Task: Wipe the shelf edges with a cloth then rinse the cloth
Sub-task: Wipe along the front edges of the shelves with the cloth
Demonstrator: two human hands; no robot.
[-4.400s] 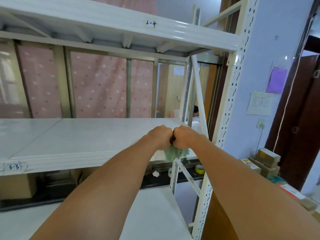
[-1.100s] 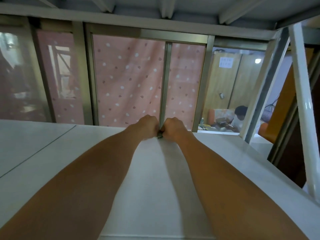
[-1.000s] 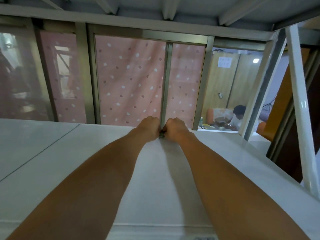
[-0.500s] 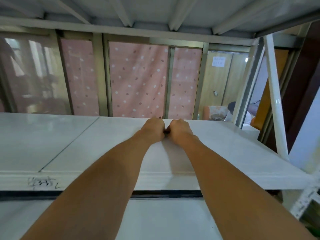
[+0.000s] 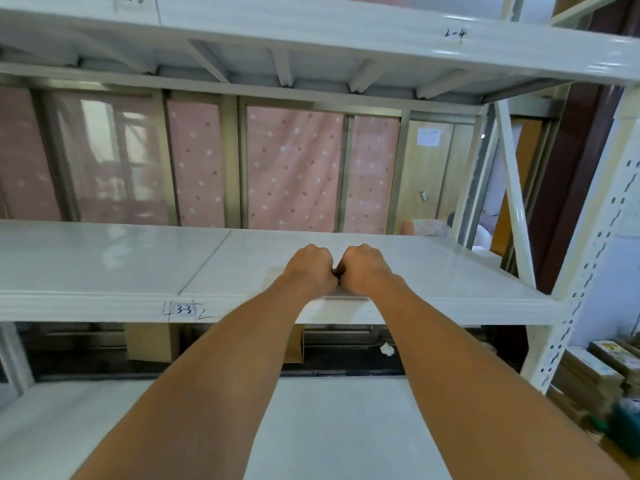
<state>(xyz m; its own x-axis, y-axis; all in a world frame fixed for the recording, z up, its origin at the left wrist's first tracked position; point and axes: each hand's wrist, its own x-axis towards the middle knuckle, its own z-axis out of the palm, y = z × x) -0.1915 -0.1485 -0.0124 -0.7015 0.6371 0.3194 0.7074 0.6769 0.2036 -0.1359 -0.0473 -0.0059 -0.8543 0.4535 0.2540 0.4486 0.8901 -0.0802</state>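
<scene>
The shelf (image 5: pixel 138 271) runs left to right, its front edge (image 5: pixel 86 308) just below both fists. Left hand (image 5: pixel 309 270) and right hand (image 5: pixel 366 268) sit knuckle to knuckle on the shelf near that edge, equally close to it, forearms straight and reaching forward. Both are curled tight, each grip closed. The cloth is not visible; I judge it is bunched under the fists, but cannot tell.

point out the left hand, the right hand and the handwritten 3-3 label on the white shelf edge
left hand (image 5: pixel 310 268), head view, back of the fist
right hand (image 5: pixel 365 268), head view, back of the fist
handwritten 3-3 label (image 5: pixel 184 309), head view, on the digits
</scene>
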